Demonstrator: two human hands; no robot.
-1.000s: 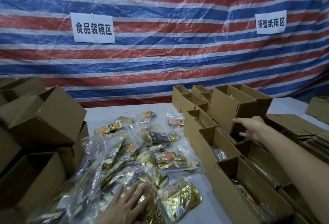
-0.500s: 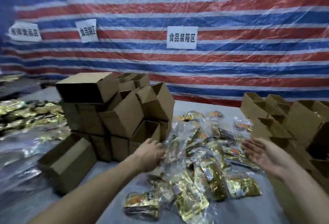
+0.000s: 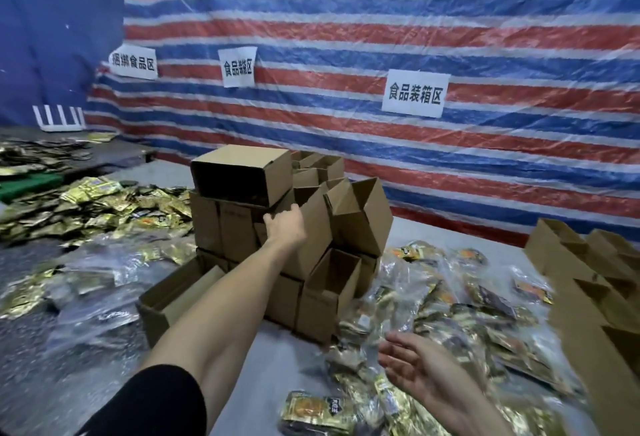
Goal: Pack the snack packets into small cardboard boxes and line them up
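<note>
The boxes are plain brown cardboard, matt and slightly rough, with raw cut edges. The snack packets are glossy gold foil, many inside clear, crinkled plastic bags that catch the light. The striped tarp is woven plastic with a faint sheen. The signs are matt white paper. The table looks dull grey. The sleeve is black cloth.

Hands: 2, left hand and right hand. White paper signs: 3. Striped tarp: 1. Cardboard boxes in middle stack: about 12, some hidden. Open boxes in right row: at least 5, cut off at the edge. Snack packets: too many to count.
</note>
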